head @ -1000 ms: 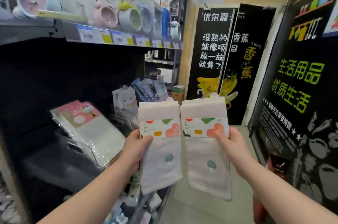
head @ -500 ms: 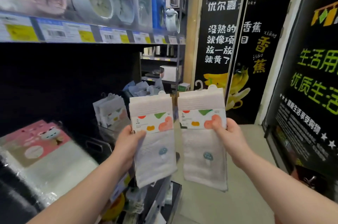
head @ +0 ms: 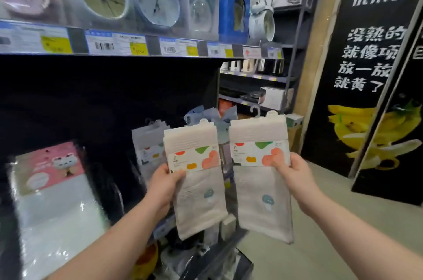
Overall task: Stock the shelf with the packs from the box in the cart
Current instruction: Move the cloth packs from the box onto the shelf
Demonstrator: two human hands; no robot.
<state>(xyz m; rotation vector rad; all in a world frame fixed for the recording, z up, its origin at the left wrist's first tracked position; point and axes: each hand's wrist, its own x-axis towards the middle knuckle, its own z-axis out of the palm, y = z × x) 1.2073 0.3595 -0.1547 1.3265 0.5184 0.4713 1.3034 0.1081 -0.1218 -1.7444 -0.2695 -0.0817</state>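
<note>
Two grey towel packs (head: pixel 199 190), mushroom motif, colourful paper bands, white hangers.

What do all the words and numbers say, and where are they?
"优尔嘉": black banner, top
"没熟的": banner
"就像项": banner
"放一放": banner
"就黄了": banner
Price tags: blurred
Left pack and right pack labels: too small

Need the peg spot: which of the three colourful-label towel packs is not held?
The shelf pack, just beyond the left hand; the left pack and right pack are each held.
</note>
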